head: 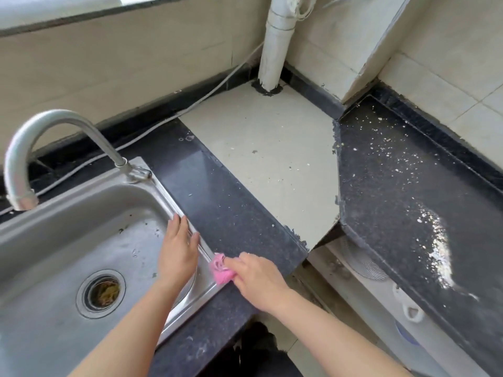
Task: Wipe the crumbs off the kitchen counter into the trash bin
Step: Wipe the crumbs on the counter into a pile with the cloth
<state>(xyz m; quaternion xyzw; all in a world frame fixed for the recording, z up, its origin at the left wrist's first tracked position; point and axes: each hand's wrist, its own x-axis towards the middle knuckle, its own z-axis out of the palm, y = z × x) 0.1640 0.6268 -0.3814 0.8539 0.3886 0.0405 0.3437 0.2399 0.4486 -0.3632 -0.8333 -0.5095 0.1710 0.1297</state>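
Left hand: palm down, fingers straight and close together, lying across the right rim of the sink.
Right hand: fingers curled round the pink cloth, pressing it down where the sink rim meets the counter.
Pink cloth: bunched, partly covered by the fingers, just beside the left hand.
Counter: dark speckled stone in two stretches, parted by a pale tiled panel.
Crumbs: white flecks on the right stretch, densest in a streak near its front edge, well apart from the cloth.
Drain: in the basin floor, holding brownish debris.
Faucet: arched over the basin.
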